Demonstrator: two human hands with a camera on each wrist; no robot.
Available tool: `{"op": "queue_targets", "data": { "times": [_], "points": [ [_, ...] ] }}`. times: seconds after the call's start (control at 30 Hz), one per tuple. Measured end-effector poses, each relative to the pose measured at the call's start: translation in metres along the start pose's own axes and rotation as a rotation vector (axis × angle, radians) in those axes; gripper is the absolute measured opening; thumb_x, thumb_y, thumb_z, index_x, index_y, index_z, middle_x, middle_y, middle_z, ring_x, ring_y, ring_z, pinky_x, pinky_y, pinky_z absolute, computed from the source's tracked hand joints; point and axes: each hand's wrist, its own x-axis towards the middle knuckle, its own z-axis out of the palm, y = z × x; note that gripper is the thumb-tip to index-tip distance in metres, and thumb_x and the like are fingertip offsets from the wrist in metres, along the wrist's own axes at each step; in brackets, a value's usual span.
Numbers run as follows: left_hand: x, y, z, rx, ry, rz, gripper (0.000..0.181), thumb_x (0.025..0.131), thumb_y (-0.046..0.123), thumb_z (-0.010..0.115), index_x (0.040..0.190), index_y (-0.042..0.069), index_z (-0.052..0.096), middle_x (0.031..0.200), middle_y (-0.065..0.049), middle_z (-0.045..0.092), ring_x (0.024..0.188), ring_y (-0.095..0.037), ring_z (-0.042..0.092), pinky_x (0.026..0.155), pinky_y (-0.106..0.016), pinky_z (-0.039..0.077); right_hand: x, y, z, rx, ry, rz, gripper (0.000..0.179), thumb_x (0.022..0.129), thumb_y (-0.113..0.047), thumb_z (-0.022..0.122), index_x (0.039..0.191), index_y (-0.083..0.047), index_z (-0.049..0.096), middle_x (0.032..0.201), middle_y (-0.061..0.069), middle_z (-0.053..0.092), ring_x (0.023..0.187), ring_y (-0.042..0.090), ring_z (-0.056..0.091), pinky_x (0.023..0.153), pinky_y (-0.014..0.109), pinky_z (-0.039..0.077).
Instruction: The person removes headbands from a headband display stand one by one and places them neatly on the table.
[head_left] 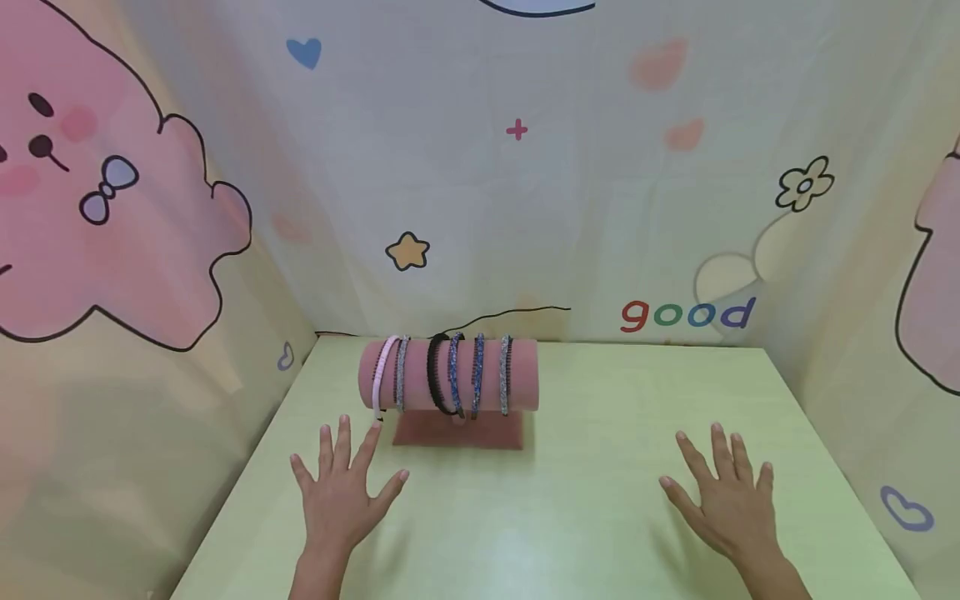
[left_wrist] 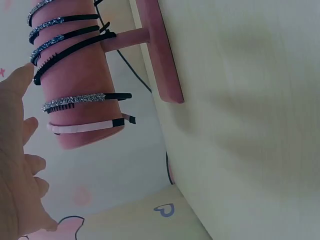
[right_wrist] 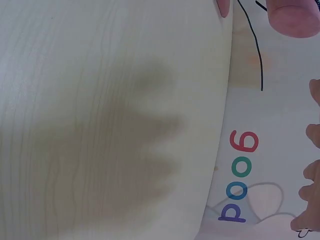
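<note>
A pink roll-shaped headband stand holds several headbands side by side at the back of the table. At its left end sit a pale pink headband and a silver glitter headband. A black headband leans near the middle, beside a blue glitter headband and another blue glitter headband. Farthest right is a second silver glitter headband. My left hand hovers with spread fingers, front left of the stand, holding nothing. Fingers apart and empty, my right hand hovers over the table's right side.
The pale wood-grain table carries shadows of both hands. A printed cloth with cartoon shapes and the word "good" hangs behind it and along both sides. The stand's flat pink base rests on the tabletop.
</note>
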Motion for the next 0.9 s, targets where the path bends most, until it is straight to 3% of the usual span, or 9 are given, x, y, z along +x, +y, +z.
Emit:
{"op": "queue_targets", "data": {
  "times": [0.2, 0.4, 0.57, 0.9],
  "points": [
    [0.005, -0.004, -0.003, -0.024, 0.038, 0.040, 0.068, 0.069, 0.061, 0.051, 0.126, 0.025, 0.042, 0.135, -0.015, 0.027, 0.124, -0.034, 0.016, 0.088, -0.061, 0.004, -0.001, -0.008, -0.004, 0.071, 0.027, 0.020, 0.067, 0.080, -0.050, 0.049, 0.136, -0.021, 0.025, 0.137, 0.023, 0.013, 0.126, 0.034, 0.001, 0.086, 0.063, -0.003],
    [0.011, -0.008, 0.001, -0.198, 0.241, 0.070, 0.050, 0.072, 0.040, 0.058, 0.115, 0.014, 0.053, 0.122, -0.018, 0.044, 0.111, -0.035, 0.037, 0.081, -0.057, 0.025, 0.007, -0.024, -0.005, 0.230, 0.105, 0.035, 0.068, 0.078, -0.040, 0.057, 0.134, -0.016, 0.028, 0.135, 0.023, 0.019, 0.122, 0.038, 0.016, 0.085, 0.065, 0.008],
    [0.019, -0.009, 0.006, -0.274, 0.397, 0.100, 0.044, 0.072, 0.033, 0.058, 0.108, 0.008, 0.058, 0.114, -0.018, 0.050, 0.103, -0.034, 0.045, 0.074, -0.054, 0.031, 0.018, -0.040, 0.001, 0.379, 0.140, 0.043, 0.067, 0.078, -0.033, 0.060, 0.134, -0.014, 0.030, 0.136, 0.021, 0.019, 0.122, 0.036, 0.017, 0.085, 0.064, 0.010],
    [0.037, -0.005, 0.015, -0.430, 0.434, 0.056, 0.039, 0.072, 0.023, 0.062, 0.107, 0.005, 0.059, 0.111, -0.017, 0.052, 0.104, -0.030, 0.046, 0.072, -0.053, 0.034, 0.035, -0.063, 0.014, 0.551, 0.168, 0.021, 0.066, 0.077, -0.027, 0.062, 0.133, -0.016, 0.031, 0.139, 0.009, 0.019, 0.121, 0.034, 0.022, 0.083, 0.057, 0.025]
  ]
}}
